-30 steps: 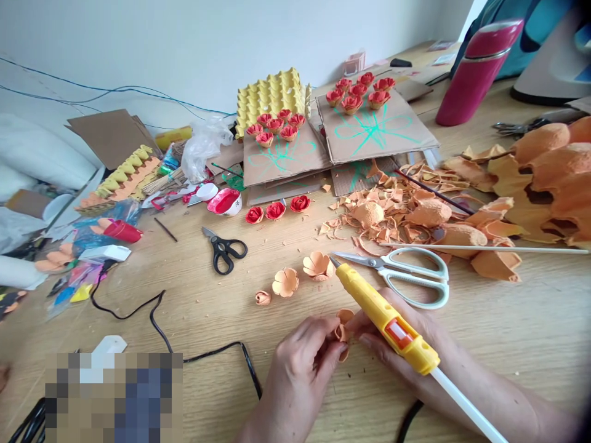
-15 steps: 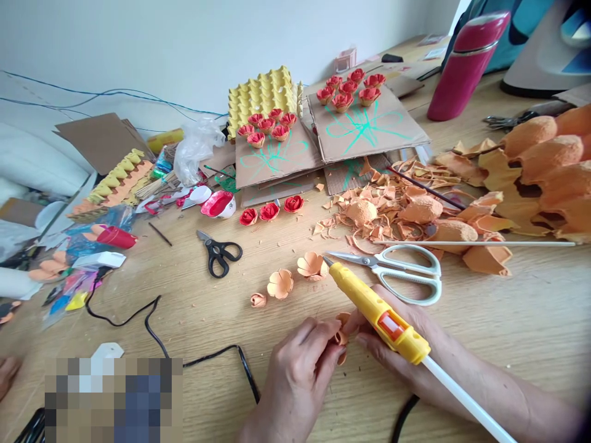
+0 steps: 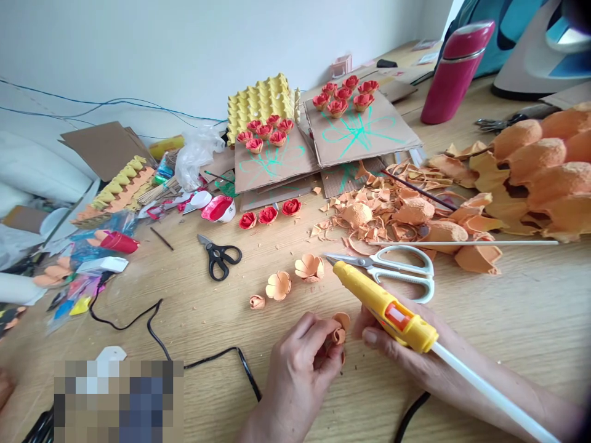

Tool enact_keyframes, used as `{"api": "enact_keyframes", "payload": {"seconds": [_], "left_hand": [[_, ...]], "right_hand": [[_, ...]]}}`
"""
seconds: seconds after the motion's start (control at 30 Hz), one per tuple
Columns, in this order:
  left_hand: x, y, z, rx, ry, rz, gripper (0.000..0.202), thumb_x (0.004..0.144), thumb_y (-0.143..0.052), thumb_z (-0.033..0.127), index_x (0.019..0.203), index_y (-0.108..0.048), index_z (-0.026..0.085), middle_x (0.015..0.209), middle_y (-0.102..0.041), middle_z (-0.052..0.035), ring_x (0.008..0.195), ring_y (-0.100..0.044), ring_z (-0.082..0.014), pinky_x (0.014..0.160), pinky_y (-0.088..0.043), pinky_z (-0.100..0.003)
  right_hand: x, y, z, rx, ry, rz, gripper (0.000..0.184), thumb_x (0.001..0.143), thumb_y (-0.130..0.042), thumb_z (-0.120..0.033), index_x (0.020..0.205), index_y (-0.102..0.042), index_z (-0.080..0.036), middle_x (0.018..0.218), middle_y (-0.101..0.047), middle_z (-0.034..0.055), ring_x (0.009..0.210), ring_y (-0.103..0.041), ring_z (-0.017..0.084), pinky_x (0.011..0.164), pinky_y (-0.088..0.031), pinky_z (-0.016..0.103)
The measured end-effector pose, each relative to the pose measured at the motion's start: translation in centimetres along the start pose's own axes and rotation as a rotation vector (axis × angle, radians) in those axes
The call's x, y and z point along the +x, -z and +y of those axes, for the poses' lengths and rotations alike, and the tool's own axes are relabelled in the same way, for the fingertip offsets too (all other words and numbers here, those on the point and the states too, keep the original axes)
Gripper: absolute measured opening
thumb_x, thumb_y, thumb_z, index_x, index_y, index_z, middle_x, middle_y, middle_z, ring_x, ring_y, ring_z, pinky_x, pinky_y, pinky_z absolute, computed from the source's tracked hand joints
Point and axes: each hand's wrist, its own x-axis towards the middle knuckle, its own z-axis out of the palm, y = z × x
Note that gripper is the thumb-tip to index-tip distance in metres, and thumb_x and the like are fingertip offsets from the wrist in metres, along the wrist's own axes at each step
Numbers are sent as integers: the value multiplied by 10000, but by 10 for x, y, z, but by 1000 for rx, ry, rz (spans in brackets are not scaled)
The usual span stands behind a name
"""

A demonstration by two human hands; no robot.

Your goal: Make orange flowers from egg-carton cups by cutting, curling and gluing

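My left hand (image 3: 302,369) pinches a small orange egg-carton flower (image 3: 340,336) with a rolled centre and a few petals. Part of the flower is covered by my fingers. My right hand (image 3: 392,344) is wrapped around a yellow hot glue gun (image 3: 385,307), a white glue stick (image 3: 489,391) coming out of its back end. The gun's nozzle points up and left, apart from the flower. Beyond my hands lie an orange rolled bud (image 3: 257,302), an open petal cup (image 3: 278,286) and a second petal cup (image 3: 309,267).
White-handled scissors (image 3: 406,258) lie just behind the glue gun; black scissors (image 3: 218,255) rest further left. Orange scraps (image 3: 364,215) and egg cartons (image 3: 530,166) fill the right. Red flowers (image 3: 268,215) stand near a bowl of red paint (image 3: 218,209) and cardboard sheets (image 3: 369,132). Another person's hand (image 3: 5,387) shows at far left.
My right hand has drawn back from the flower, its fingers coming away, with the glue gun shifting slightly right. My left hand keeps hold of the flower. The view has shifted a little.
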Motion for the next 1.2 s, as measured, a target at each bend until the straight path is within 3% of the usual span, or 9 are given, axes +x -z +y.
{"api": "enact_keyframes", "payload": {"seconds": [0.13, 0.27, 0.33, 0.43, 0.53, 0.67, 0.83, 0.97, 1.2], "left_hand": [[-1, -1, 0, -31, 27, 8, 221, 881, -597, 45, 1033, -673, 185, 819, -599, -6, 610, -590, -104, 518, -460, -180], [-2, -3, -1, -55, 33, 30, 212, 889, -613, 58, 1050, -675, 181, 814, -608, -3, 599, -578, -97, 516, -449, -174], [-2, -3, -1, -66, 42, 44, 175, 902, -619, 77, 1030, -682, 178, 801, -607, -2, 590, -570, -94, 510, -441, -171], [-2, -4, 1, -85, 64, 57, 103, 931, -620, 125, 984, -692, 176, 786, -606, -2, 566, -554, -87, 499, -435, -169], [-2, -4, 3, -119, 87, 51, 116, 936, -611, 122, 991, -690, 187, 791, -609, 0, 574, -557, -85, 494, -430, -162], [-3, -3, 2, -112, 93, 40, 149, 914, -620, 91, 996, -688, 195, 803, -618, -1, 599, -557, -89, 496, -418, -164], [-4, -4, 0, -113, 71, 42, 149, 923, -616, 89, 1010, -684, 190, 813, -623, -5, 626, -564, -92, 521, -426, -167], [-5, -4, -3, -153, 45, 54, 220, 898, -628, 48, 1052, -687, 193, 825, -621, -4, 627, -557, -88, 526, -424, -162], [-3, 1, -3, -257, -27, 98, 289, 841, -643, -9, 1051, -715, 176, 791, -623, -8, 643, -542, -103, 554, -428, -165]], "right_hand": [[-20, 3, 12, 13, -75, 109, 321, 913, -604, -579, 931, -698, -273, 815, -732, 42, 769, -717, 262, 661, -631, 341], [-56, 3, 42, -144, -97, 348, 468, 830, -688, -627, 1147, -729, -286, 1133, -770, 105, 967, -745, 344, 794, -662, 415], [-69, 4, 52, -212, -95, 301, 438, 839, -724, -541, 1208, -716, -304, 1216, -749, 92, 1045, -731, 349, 834, -662, 404], [-75, 8, 55, -296, 32, 187, 363, 824, -769, -413, 1176, -724, -336, 1156, -765, 66, 1015, -739, 345, 810, -668, 376], [-71, 10, 49, -373, 178, 112, 345, 801, -786, -372, 1140, -732, -348, 1116, -772, 69, 949, -753, 343, 717, -671, 351], [-64, 10, 41, -432, 194, 10, 270, 803, -791, -345, 1068, -742, -352, 1065, -779, 51, 897, -754, 312, 691, -649, 327], [-53, 10, 28, -473, 231, 34, 145, 864, -728, -446, 886, -722, -303, 794, -744, 34, 748, -728, 262, 637, -592, 318], [-44, 9, 20, -632, 394, 74, 346, 980, -530, -512, 776, -650, -260, 742, -717, 31, 670, -705, 221, 606, -540, 317], [-43, 11, 18, -706, 476, 68, 419, 1020, -461, -509, 715, -607, -262, 632, -638, 2, 605, -656, 199, 594, -509, 296]]}}
